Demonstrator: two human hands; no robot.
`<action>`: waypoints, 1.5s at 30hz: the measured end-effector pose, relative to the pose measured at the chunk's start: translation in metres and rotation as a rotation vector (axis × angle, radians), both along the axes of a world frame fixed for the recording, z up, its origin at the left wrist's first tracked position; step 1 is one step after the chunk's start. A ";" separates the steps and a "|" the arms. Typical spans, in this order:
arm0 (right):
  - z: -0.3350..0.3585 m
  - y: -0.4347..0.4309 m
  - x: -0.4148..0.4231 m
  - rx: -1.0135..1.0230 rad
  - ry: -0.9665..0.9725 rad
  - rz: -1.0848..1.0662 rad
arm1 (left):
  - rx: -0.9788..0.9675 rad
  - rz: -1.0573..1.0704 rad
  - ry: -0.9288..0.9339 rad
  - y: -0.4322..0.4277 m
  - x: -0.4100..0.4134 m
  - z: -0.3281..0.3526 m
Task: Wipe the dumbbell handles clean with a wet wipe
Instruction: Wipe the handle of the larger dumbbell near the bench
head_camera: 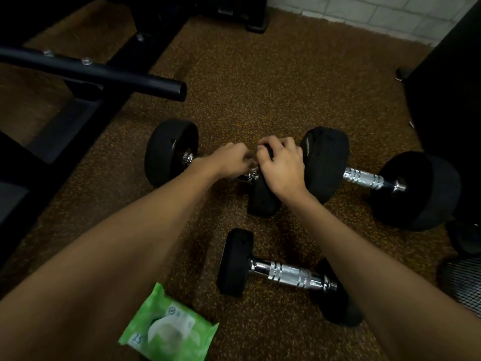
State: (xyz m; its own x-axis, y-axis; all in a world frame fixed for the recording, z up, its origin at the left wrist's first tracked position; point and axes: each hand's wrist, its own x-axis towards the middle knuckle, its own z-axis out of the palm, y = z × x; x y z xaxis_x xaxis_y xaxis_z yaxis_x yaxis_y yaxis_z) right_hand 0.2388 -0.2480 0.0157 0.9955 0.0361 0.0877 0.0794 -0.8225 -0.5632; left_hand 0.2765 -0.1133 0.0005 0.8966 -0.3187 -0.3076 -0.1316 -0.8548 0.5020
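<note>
Working on the far dumbbell [170,152], flat on the floor [260,87]. Gripping its right weight [263,201] with the right hand [282,165], fingers curled over the top, likely to stop it rolling. Curling the left hand [231,160] down onto the handle [188,159] (too blurred to tell whether a wipe sits underneath). Keeping the wipe pack [169,332] close, beside the left forearm, probably for easy reach.

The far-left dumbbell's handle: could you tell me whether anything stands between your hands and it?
Nothing visible does. The left hand is at the dumbbell handle, its hold too blurred to read; the right hand grips its weight head.
</note>
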 end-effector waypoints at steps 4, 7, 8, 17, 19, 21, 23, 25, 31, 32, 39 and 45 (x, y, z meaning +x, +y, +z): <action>-0.004 0.000 0.000 0.009 -0.007 -0.008 | -0.138 -0.115 -0.134 0.021 -0.017 -0.004; -0.005 0.000 0.000 0.012 -0.008 -0.020 | -0.132 -0.140 -0.166 0.033 -0.018 -0.008; -0.006 0.000 0.001 0.014 -0.007 -0.028 | -0.115 -0.140 -0.165 0.034 -0.017 -0.006; -0.006 0.000 0.000 0.017 -0.017 -0.037 | -0.086 -0.105 -0.211 0.021 -0.030 -0.008; -0.006 0.001 -0.002 0.023 -0.013 -0.045 | -0.125 -0.124 -0.232 0.031 -0.032 -0.013; -0.006 0.001 -0.003 0.028 -0.010 -0.047 | -0.143 -0.097 -0.240 0.038 -0.031 -0.015; -0.006 0.001 -0.004 0.028 -0.009 -0.047 | -0.142 -0.041 -0.231 0.035 -0.029 -0.012; -0.005 0.001 -0.003 0.036 -0.005 -0.052 | -0.103 0.004 -0.246 0.024 -0.028 -0.011; -0.002 0.000 0.004 0.040 0.032 -0.052 | -0.152 -0.044 -0.344 0.007 -0.040 -0.025; -0.002 0.000 0.004 0.041 0.029 -0.051 | -0.159 -0.084 -0.372 0.010 -0.043 -0.026; -0.004 0.000 0.003 0.040 0.012 -0.049 | -0.230 -0.037 -0.284 0.034 -0.040 -0.020; -0.004 -0.001 0.005 0.041 0.022 -0.044 | -0.170 -0.021 -0.202 0.013 -0.030 -0.019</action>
